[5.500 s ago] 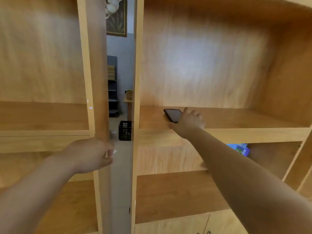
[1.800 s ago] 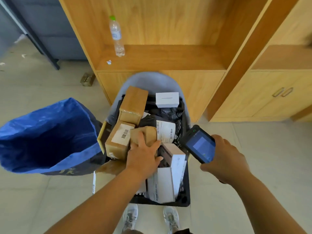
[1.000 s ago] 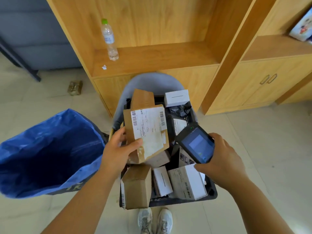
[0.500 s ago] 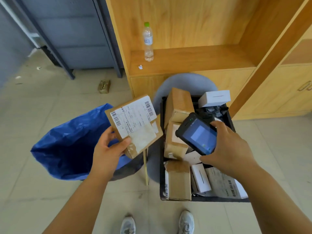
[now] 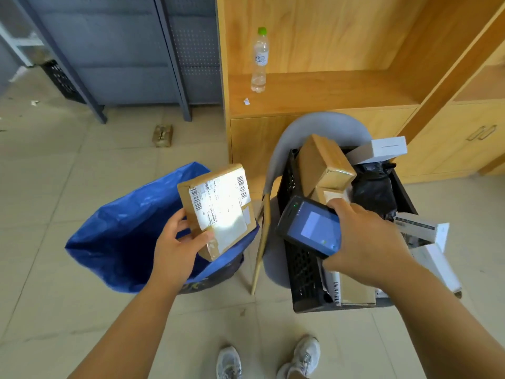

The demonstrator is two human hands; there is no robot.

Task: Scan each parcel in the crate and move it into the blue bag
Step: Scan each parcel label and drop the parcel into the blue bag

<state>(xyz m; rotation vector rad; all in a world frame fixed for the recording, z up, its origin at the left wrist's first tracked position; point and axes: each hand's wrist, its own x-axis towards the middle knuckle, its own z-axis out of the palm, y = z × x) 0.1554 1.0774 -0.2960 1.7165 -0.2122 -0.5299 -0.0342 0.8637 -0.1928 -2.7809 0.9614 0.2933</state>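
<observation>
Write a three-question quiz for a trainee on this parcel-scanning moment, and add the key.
1. True or false: the labelled parcel in the left hand already lies at the bottom of the blue bag.
2. What does the right hand hold? A) a roll of tape B) a handheld scanner C) a knife
3. Fill in: the water bottle on the wooden shelf has a ____ cap.

Key: 1 false, the left hand holds it above the bag's mouth; 2 B; 3 green.
</observation>
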